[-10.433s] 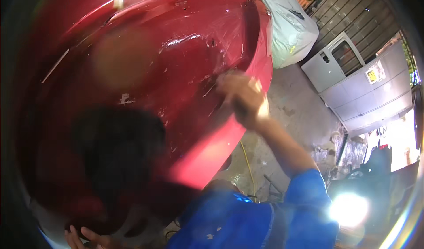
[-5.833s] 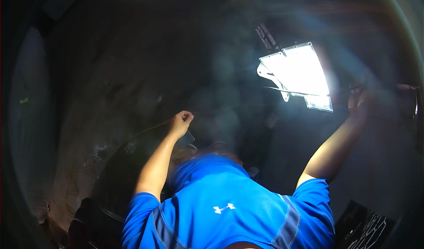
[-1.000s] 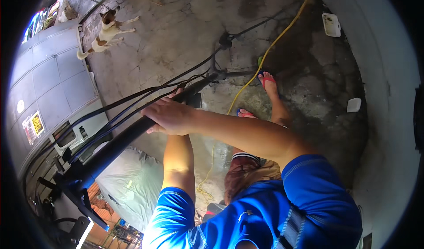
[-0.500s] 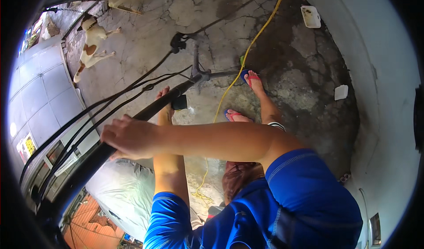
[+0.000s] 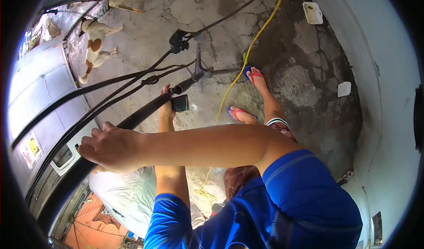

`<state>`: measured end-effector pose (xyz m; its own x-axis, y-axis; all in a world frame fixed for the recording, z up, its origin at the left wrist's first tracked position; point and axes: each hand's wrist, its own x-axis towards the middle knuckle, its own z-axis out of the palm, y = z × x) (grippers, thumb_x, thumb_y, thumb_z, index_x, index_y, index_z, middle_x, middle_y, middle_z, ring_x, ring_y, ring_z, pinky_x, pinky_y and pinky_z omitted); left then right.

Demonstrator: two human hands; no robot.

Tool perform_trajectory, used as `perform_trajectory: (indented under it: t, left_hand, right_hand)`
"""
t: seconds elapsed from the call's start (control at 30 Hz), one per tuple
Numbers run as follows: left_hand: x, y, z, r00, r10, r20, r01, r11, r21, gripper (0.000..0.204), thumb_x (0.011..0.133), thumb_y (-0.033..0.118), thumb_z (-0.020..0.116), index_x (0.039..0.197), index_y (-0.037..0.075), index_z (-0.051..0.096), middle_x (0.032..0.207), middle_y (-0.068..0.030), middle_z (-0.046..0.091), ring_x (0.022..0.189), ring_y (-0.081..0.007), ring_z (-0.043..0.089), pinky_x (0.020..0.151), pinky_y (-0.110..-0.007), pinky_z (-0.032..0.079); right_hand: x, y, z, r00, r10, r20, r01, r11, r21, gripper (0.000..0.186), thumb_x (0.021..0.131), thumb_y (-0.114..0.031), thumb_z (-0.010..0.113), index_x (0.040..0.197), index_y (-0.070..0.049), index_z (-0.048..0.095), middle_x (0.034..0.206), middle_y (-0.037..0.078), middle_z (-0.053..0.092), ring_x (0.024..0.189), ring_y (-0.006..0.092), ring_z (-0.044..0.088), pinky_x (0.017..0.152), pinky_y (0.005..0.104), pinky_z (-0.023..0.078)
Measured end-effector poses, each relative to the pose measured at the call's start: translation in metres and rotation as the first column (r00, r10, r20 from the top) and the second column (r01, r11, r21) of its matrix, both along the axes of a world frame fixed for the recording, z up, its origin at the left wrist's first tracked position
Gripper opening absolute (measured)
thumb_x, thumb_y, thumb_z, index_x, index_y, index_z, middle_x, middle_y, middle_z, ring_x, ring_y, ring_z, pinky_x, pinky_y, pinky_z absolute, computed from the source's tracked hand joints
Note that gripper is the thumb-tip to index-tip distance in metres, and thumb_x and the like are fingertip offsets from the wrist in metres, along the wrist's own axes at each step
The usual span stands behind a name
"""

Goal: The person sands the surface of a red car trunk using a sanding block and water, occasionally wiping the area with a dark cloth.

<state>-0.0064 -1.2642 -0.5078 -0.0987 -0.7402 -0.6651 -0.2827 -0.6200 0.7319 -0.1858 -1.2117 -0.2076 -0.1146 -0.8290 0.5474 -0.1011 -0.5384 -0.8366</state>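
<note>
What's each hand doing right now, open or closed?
Left hand: closed around the black bar, by its far end.
Right hand: fingers curled over the same black bar, nearer the body.

Person, own body: short-sleeved blue sports shirt (image 5: 309,205) with paler contrast stitching along seams, lower right of frame; bare forearms; patterned shorts (image 5: 240,185); blue flip-flop sandals with red straps (image 5: 242,113), centre of frame.

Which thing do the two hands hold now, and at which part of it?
Both hold the long black pole. One hand grips its middle stretch; the other hand grips near its far end, beside a small black box. Which hand is left, I cannot tell.
</note>
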Motion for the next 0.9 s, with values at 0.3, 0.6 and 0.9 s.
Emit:
perform_trajectory:
  t: [0.3, 0.6, 0.9]
  left_hand:
    - [-0.013, 0.012, 0.007, 0.987, -0.060, -0.150, 0.056, 0.998, -0.036, 0.039, 0.110, 0.037, 0.062, 0.135, 0.008, 0.066, 0.115, -0.0026, 0.066, 0.100, -0.0132, 0.064, 0.087, -0.032, 0.054]
    - [0.003, 0.013, 0.008, 0.999, -0.024, -0.036, 0.022, 0.999, -0.044, 0.039, 0.108, 0.034, 0.065, 0.134, 0.005, 0.069, 0.101, 0.0059, 0.062, 0.083, -0.0067, 0.047, 0.077, -0.024, 0.039]
    - [-0.042, 0.028, 0.044, 0.994, -0.065, 0.084, 0.073, 0.992, -0.099, 0.039, 0.112, 0.030, 0.060, 0.145, 0.009, 0.060, 0.102, 0.0046, 0.062, 0.074, -0.0022, 0.045, 0.061, -0.019, 0.038]
  right_hand:
    - [-0.008, -0.008, -0.042, 0.999, 0.028, 0.024, -0.030, 0.998, 0.053, 0.054, 0.098, -0.046, 0.071, 0.117, 0.002, 0.057, 0.115, 0.019, 0.066, 0.111, 0.0385, 0.067, 0.093, 0.0578, 0.054]
    - [-0.013, -0.008, -0.038, 0.994, 0.107, 0.003, -0.107, 0.994, 0.006, 0.053, 0.099, -0.046, 0.070, 0.116, 0.003, 0.058, 0.116, 0.020, 0.066, 0.112, 0.0389, 0.067, 0.092, 0.0559, 0.055]
    - [-0.018, 0.000, -0.042, 0.980, 0.199, -0.022, -0.199, 0.980, -0.002, 0.049, 0.099, -0.046, 0.069, 0.115, 0.000, 0.058, 0.120, 0.016, 0.066, 0.116, 0.0364, 0.066, 0.095, 0.0591, 0.052]
